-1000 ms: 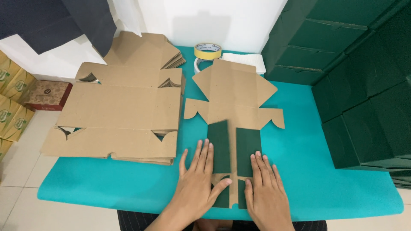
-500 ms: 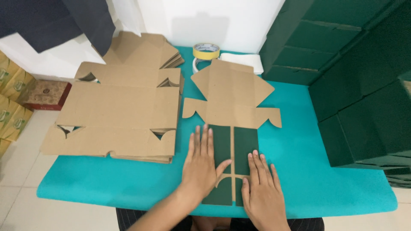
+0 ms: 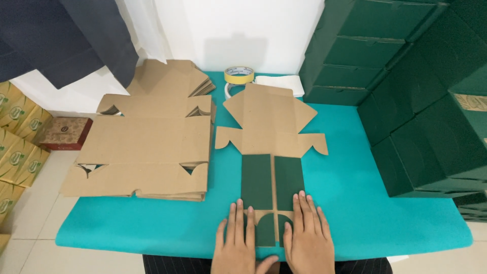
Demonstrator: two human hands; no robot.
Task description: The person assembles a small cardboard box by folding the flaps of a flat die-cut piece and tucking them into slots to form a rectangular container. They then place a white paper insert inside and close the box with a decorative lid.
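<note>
A flat die-cut cardboard box blank (image 3: 271, 127) lies on the teal table (image 3: 355, 203), brown side up at its far half. Its near flaps (image 3: 273, 182) are folded over and show dark green. My left hand (image 3: 238, 243) presses flat on the near left end of the folded flaps, fingers together and pointing away. Beside it, my right hand (image 3: 307, 238) presses flat on the near right end. Neither hand holds anything.
A stack of flat brown box blanks (image 3: 147, 147) fills the table's left side. Tape rolls (image 3: 238, 76) and a white cloth (image 3: 279, 83) lie at the back. Assembled dark green boxes (image 3: 406, 91) are piled on the right. Yellow-green cartons (image 3: 18, 147) stand on the floor at left.
Both hands have slid back toward me along the green flaps, the left hand most. They now rest at the near end of the blank.
</note>
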